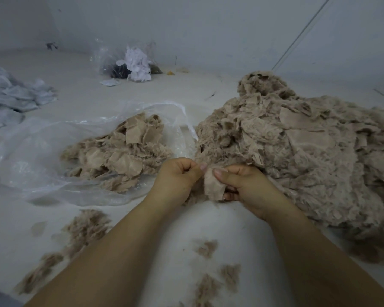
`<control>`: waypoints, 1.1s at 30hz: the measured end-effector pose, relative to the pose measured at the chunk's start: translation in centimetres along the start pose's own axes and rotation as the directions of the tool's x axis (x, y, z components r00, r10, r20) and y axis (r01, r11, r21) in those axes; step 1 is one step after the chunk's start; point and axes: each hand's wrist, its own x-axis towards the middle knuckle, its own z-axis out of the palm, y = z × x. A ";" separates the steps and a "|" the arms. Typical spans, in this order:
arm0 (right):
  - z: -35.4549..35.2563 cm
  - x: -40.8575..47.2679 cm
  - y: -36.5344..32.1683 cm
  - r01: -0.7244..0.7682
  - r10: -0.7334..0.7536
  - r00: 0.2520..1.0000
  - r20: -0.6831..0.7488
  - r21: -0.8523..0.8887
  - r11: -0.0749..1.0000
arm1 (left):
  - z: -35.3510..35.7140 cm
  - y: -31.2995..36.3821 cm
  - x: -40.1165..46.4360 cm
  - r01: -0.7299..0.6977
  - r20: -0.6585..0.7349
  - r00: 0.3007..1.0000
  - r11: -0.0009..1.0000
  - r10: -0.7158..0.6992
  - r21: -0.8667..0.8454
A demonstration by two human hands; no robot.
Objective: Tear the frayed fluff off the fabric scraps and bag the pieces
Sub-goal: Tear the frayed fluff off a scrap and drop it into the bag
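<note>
Nearest me, loose tufts of torn fluff (84,227) lie scattered along the near edge of the floor, either side of my forearms. Moving left to right: the clear plastic bag (42,151) lies open toward the left side of the floor, with cleaned pieces (120,149) already heaped in its mouth. My left hand (177,180) sits just right of the bag, its fingers curled and pinching the frayed top edge of the scrap (213,187). My right hand (246,187) is touching the same scrap from the other side, thumb clamped across its face and fingers curled behind it. The scrap hangs upright between the two hands, its long axis running top to bottom. Further right, the big unsorted pile (297,151) fills that side of the floor.

I judge the tear must pull leftward, away from the right hand's hold. The left hand is the nearer one to the bag for the drop.
</note>
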 end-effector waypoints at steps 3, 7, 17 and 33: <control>0.1 0.0 -0.2 -0.028 0.030 0.999 -0.035 0.077 0.997 | -0.1 0.0 0.0 -0.001 0.022 1.000 0.999 0.002 -0.044; -0.1 0.2 -0.3 -0.036 0.060 0.991 -0.120 0.193 0.981 | -1.6 0.5 -0.1 -0.001 0.262 0.965 0.996 0.025 -0.091; 0.2 -0.1 -0.6 -0.042 0.047 0.996 -0.070 0.073 0.996 | -1.3 0.7 -0.4 0.045 0.151 0.986 0.988 -0.068 0.149; 0.1 -0.2 -0.5 0.002 -0.002 1.000 -0.004 0.036 0.999 | -1.0 1.0 -0.6 0.167 0.295 0.934 0.977 -0.200 0.133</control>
